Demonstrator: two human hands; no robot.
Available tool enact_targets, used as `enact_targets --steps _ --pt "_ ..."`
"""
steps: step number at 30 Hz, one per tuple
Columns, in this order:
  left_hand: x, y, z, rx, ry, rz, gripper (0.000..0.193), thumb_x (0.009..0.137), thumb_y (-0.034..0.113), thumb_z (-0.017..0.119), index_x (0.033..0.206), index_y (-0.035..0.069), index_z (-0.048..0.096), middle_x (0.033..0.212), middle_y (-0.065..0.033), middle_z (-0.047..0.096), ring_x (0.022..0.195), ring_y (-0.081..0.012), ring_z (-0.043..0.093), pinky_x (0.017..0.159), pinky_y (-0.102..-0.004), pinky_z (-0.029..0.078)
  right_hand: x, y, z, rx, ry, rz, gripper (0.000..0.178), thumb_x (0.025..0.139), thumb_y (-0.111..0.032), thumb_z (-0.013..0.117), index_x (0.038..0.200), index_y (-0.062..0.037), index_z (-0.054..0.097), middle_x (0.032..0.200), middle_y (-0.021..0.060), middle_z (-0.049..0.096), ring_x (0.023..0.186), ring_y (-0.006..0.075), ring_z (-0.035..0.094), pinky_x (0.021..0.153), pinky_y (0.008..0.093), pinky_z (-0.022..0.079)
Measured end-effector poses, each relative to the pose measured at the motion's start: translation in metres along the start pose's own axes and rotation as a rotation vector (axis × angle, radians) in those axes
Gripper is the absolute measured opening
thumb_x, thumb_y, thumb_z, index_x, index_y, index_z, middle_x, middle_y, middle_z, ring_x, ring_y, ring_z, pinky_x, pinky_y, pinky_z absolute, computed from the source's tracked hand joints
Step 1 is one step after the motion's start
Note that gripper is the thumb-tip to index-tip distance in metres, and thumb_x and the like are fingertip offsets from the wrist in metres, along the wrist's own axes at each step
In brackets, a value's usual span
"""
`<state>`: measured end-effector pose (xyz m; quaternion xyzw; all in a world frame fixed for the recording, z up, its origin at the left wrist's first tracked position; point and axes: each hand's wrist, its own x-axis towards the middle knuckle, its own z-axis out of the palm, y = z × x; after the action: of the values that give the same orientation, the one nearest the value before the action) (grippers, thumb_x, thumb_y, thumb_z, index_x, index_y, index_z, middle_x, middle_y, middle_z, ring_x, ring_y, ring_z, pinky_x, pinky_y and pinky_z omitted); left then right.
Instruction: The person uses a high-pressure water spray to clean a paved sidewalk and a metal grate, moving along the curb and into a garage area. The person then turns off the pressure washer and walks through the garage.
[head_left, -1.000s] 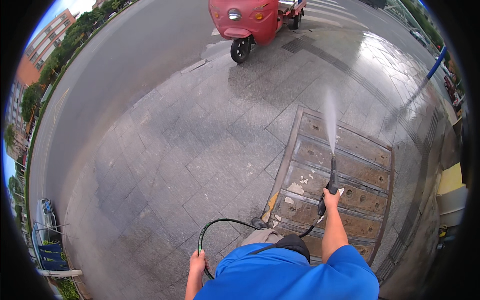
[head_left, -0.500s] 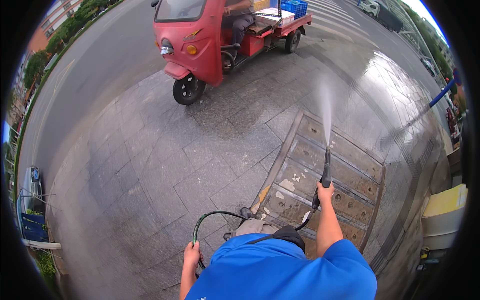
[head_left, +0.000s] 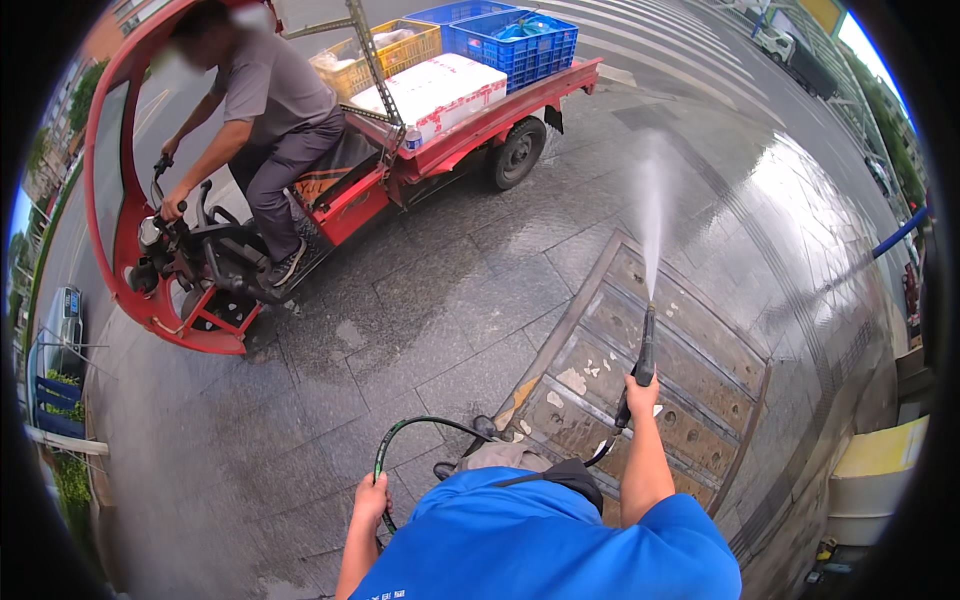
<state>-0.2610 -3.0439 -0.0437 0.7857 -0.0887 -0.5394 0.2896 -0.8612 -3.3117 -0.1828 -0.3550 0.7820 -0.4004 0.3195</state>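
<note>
"Water (head_left: 653,205) is seen being jetted from what?"

"From a black spray gun (head_left: 647,342), gripped in the right hand (head_left: 642,396) and pointed forward above a brown panelled cover (head_left: 702,342) set into grey paving (head_left: 470,335)."

"And how is the left hand (head_left: 371,497) occupied?"

"It is closed around a dark green hose (head_left: 410,422), which is arched from there toward the front of the blue shirt (head_left: 560,545)."

"What else is pictured?"

"A red three-wheeled cargo vehicle (head_left: 350,215), ahead and to the left, occupied by a seated rider (head_left: 285,110); its bed (head_left: 490,122) is loaded with a white box (head_left: 440,90), a yellow crate (head_left: 415,47) and blue crates (head_left: 530,62)."
</note>
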Motion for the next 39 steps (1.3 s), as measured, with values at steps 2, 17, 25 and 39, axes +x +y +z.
enact_targets --steps 2,17,25,39 --pt "-0.005 0.01 0.007 0.027 0.038 0.004 0.024 0.108 0.032 0.056 0.101 0.009 0.054 0.066 -0.0034 0.052 0.051 -0.0162 0.049 0.047 -0.0353 0.044 0.006 -0.008 0.012 0.039 -0.026 -0.091 0.077 0.077 -0.011 0.081 0.148 -0.0073 0.052 0.094 0.0022 0.065 0.079 0.0139 0.061 0.075 0.0333 0.053" --pt "-0.007 0.018 -0.043 -0.037 0.352 0.01 0.027 0.108 0.028 0.056 0.091 0.007 0.052 0.06 -0.0018 0.049 0.047 -0.0146 0.049 0.043 -0.0339 0.043 0.001 -0.071 0.214 0.052 -0.488 -0.134 0.068 0.077 -0.008 0.08 0.14 -0.0072 0.054 0.092 0.0008 0.063 0.083 0.0129 0.06 0.076 0.0316 0.053" --pt "0.106 -0.042 -0.152 0.002 0.43 -0.034 0.03 0.105 0.03 0.06 0.111 0.002 0.065 0.074 -0.0106 0.063 0.055 -0.0221 0.061 0.051 -0.0408 0.048 -0.09 -0.184 0.408 -0.28 -0.793 -0.461 0.093 0.077 -0.014 0.081 0.159 -0.0096 0.037 0.125 0.0215 0.07 0.115 0.0325 0.07 0.099 0.0408 0.053" --pt "0.36 -0.012 -0.438 -0.05 0.369 -0.218 0.041 0.102 0.039 0.061 0.12 0.002 0.067 0.106 -0.0237 0.072 0.099 -0.0415 0.069 0.084 -0.0504 0.054 -0.395 -0.328 0.958 -1.03 -1.283 -1.065 0.1 0.08 -0.019 0.078 0.164 -0.0139 0.023 0.112 0.028 0.072 0.103 0.045 0.071 0.091 0.0514 0.057"
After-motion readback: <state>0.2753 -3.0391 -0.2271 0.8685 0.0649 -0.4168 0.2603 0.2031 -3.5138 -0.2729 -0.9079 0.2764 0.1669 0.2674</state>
